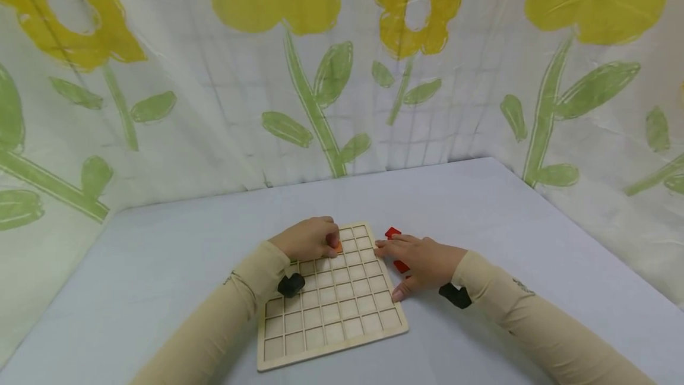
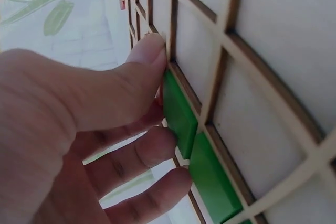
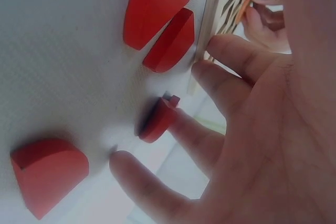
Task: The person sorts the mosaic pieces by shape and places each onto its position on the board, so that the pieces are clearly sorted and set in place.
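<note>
My left hand (image 1: 312,238) pinches a small orange tile (image 1: 339,247) between thumb and fingers over the far part of a pale wooden grid board (image 1: 333,349). Two green tiles (image 2: 179,113) sit in neighbouring cells, right by the curled fingers in the left wrist view. My right hand (image 1: 424,261) lies with spread fingers along the board's right edge, its fingertips at the frame and thumb near the side. Red pieces with curved sides, among them a larger one (image 3: 160,9) and a quarter-round one (image 3: 50,177), lie under and around it, partly hidden in the head view.
A white cloth covers the table (image 1: 160,278) under the board. Behind it hangs a pale curtain (image 1: 224,106) printed with yellow flowers. Most cells of the board hold no tile. Each wrist carries a black camera.
</note>
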`<state>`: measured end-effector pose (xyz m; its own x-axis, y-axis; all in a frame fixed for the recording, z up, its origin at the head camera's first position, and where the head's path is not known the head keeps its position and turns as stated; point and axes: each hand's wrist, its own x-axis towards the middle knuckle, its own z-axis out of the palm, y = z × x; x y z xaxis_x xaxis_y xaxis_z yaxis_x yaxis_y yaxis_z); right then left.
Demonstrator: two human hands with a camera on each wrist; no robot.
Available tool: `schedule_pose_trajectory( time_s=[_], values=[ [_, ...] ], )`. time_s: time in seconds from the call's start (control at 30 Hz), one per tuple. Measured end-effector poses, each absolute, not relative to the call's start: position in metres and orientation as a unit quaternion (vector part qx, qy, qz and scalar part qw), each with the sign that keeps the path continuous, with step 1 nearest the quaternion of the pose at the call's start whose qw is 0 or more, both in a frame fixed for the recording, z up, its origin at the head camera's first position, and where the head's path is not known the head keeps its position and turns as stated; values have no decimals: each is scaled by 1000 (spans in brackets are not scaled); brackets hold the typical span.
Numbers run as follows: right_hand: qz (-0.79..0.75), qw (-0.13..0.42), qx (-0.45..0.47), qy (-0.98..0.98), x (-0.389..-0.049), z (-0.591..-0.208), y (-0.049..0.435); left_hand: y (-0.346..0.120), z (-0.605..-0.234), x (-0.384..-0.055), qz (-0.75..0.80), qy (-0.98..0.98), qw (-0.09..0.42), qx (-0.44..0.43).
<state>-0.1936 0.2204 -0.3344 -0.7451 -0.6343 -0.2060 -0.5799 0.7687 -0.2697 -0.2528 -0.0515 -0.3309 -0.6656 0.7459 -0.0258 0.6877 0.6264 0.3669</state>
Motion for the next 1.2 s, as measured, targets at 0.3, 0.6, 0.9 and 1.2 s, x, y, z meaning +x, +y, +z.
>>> schedule_pose_trajectory(
  time_s=[0.3,0.6,0.9,1.2],
  values=[
    [-96,147,-338,925,-196,-338,216,-68,-330,-236,197,893,60,400],
    [-96,151,-326,928,-200,-340,215,-134,-313,-189,200,913,-22,355],
    [-106,151,-328,927,-201,-335,221,-202,-324,-160,187,938,-35,289],
    [-117,161,-323,925,-199,-335,216,-222,-337,-158,182,929,32,319]
  ],
)
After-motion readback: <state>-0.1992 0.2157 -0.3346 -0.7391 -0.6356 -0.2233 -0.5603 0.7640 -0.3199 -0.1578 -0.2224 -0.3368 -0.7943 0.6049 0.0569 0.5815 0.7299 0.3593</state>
